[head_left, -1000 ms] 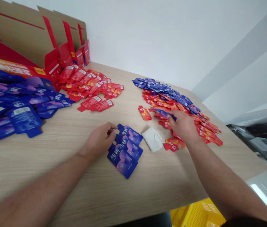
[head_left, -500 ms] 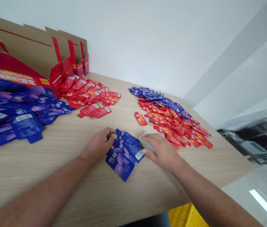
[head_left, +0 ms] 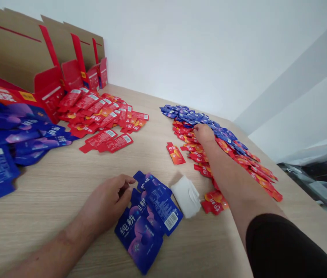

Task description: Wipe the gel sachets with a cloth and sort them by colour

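Several flat blue pouches point(head_left: 140, 235) with spouts lie overlapping in front of me. At their left edge is my left hand point(head_left: 110, 200), its fingers curled and the thumb close to the index finger; anything between them is hidden. My right hand point(head_left: 204, 133) reaches far forward over a heap, its fingers pinched together where the small blue sachets point(head_left: 194, 116) meet the small red sachets point(head_left: 196, 156). What its fingertips hold, if anything, I cannot make out. A folded white cloth point(head_left: 186, 196) lies just right of the blue pouches, touched by neither hand.
One red sachet point(head_left: 176, 153) lies apart, left of the heap. Red pouches point(head_left: 94, 112) are piled at the back left, and more blue pouches point(head_left: 27, 135) at the far left. Behind them stand open red cardboard boxes point(head_left: 48, 87). A white wall point(head_left: 166, 50) bounds the table's back.
My right hand has let go of the white cloth and moved forward to the heap of sachets. My left hand stays by the blue pouches. The view has shifted slightly.
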`<action>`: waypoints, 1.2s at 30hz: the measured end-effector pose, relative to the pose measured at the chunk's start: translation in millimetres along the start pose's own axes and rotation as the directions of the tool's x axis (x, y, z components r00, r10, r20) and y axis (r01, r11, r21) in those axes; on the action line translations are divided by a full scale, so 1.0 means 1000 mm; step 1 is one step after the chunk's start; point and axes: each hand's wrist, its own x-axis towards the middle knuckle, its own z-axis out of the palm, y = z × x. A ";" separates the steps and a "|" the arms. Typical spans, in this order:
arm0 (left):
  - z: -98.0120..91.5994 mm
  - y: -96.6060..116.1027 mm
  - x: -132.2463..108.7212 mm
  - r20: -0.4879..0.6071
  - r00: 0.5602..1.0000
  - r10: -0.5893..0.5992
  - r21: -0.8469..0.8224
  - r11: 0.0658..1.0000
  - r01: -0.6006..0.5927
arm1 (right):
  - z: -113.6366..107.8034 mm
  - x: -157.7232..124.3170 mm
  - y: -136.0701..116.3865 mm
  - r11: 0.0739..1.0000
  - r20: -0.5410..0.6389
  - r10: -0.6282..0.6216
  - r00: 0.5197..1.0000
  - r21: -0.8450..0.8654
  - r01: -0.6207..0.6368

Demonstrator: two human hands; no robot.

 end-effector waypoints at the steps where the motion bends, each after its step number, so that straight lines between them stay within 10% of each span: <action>1: 0.000 -0.001 -0.001 -0.007 1.000 0.003 -0.001 1.000 -0.003 | 0.007 0.010 -0.001 1.000 0.003 0.018 1.000 -0.015 -0.018; 10: 0.001 -0.005 -0.005 -0.030 0.999 0.019 -0.017 1.000 -0.020 | 0.045 0.053 -0.009 0.992 0.042 0.077 0.996 -0.099 -0.073; 36: 0.003 -0.007 -0.006 -0.037 0.998 0.046 0.016 0.999 -0.045 | 0.052 0.057 -0.018 0.992 -0.039 0.015 0.999 -0.128 -0.020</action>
